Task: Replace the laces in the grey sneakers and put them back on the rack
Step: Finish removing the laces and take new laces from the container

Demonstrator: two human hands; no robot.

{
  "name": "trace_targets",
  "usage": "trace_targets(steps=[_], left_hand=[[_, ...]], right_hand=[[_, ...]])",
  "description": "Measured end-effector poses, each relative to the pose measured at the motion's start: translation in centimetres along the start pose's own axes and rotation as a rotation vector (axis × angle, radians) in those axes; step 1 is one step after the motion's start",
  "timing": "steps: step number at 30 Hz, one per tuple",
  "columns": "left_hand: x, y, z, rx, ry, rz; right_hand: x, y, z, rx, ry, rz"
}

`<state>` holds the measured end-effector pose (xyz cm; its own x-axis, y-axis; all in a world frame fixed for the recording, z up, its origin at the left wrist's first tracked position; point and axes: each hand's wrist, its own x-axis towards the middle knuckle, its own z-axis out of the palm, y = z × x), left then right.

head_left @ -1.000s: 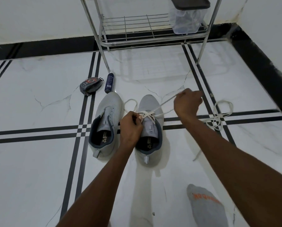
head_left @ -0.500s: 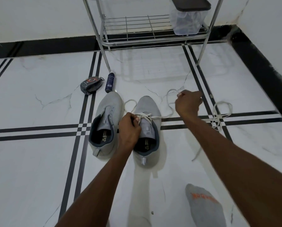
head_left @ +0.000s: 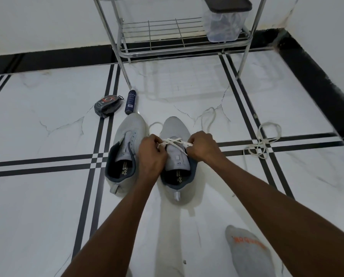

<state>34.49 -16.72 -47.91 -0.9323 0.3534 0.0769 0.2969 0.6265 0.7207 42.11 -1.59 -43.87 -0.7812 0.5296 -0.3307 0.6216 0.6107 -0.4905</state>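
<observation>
Two grey sneakers stand side by side on the white floor, toes pointing away from me. The left sneaker [head_left: 127, 144] has no lace in it. The right sneaker [head_left: 174, 128] carries a white lace [head_left: 172, 141] crossed over its tongue. My left hand [head_left: 150, 150] pinches one end of that lace at the shoe's left side. My right hand [head_left: 202, 145] pinches the other end at the shoe's right side. Loose loops of the lace trail on the floor past the toe. A second white lace [head_left: 264, 141] lies bunched on the floor to the right.
A metal wire rack [head_left: 175, 49] stands at the wall ahead, with a clear lidded container [head_left: 225, 23] on its low shelf. A dark shoe-polish case [head_left: 107, 105] and a blue bottle [head_left: 130, 101] lie left of the rack leg. My grey-socked foot [head_left: 247, 252] is bottom right.
My right hand has come back from the far right, where it pulled the lace out, to the right sneaker's side. The lace's long end now lies slack on the floor.
</observation>
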Motion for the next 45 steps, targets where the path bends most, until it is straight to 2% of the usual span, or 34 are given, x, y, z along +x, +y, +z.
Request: trace_targets(steps=[5,7,10,12,14,16,19,22,26,27,30,31,33,37,39,43,45], left_hand=[[0.1,1.4,0.8,-0.01,-0.199,0.061],[0.3,1.4,0.5,-0.087,-0.239,0.009],[0.9,1.2,0.2,-0.341,-0.117,-0.278],[1.0,1.3,0.2,-0.312,-0.018,-0.324],[0.7,1.4,0.2,-0.181,0.015,-0.177],[0.5,1.6,0.2,-0.061,0.002,0.063],[0.7,2.2,0.9,0.202,-0.157,0.31],[1.0,3.1,1.5,0.431,-0.273,0.401],[1.7,3.4,1.7,0.455,-0.275,0.453],[1.9,3.3,1.6,0.381,-0.223,0.412],[2.7,2.8,0.5,-0.109,0.148,-0.056],[2.8,2.6,0.2,-0.162,0.204,-0.152],[2.3,2.7,-0.2,-0.048,0.092,-0.144],[1.1,4.1,-0.4,0.386,-0.204,0.25],[1.3,4.5,0.0,0.568,-0.297,0.319],[1.7,5.0,0.6,0.659,-0.245,0.383],[2.5,4.4,-0.1,0.528,-0.027,0.207]], right_hand=[[-0.2,0.0,0.4,0.0,-0.087,-0.068],[-0.3,0.3,0.3,0.016,-0.085,-0.083],[-0.3,0.3,0.4,0.018,-0.101,-0.094],[-0.2,0.3,0.5,0.013,-0.101,-0.077],[-0.2,0.2,0.6,0.021,-0.084,-0.055],[-0.1,0.1,0.6,0.047,-0.05,-0.034],[0.0,0.1,0.6,0.069,-0.001,-0.02],[0.3,0.2,0.6,0.088,0.0,-0.015],[0.2,0.5,0.4,0.108,-0.003,-0.017],[0.3,0.6,0.3,0.125,-0.004,-0.009],[0.4,0.9,0.0,0.182,-0.012,0.02],[0.4,1.0,-0.1,0.184,-0.012,0.021],[0.2,0.9,-0.1,0.17,-0.012,0.006],[0.2,0.6,-0.2,0.141,-0.024,-0.021],[0.3,0.6,-0.3,0.138,-0.036,-0.028],[0.2,0.8,-0.3,0.125,-0.034,-0.046],[0.1,1.2,-0.4,0.146,-0.007,-0.043]])
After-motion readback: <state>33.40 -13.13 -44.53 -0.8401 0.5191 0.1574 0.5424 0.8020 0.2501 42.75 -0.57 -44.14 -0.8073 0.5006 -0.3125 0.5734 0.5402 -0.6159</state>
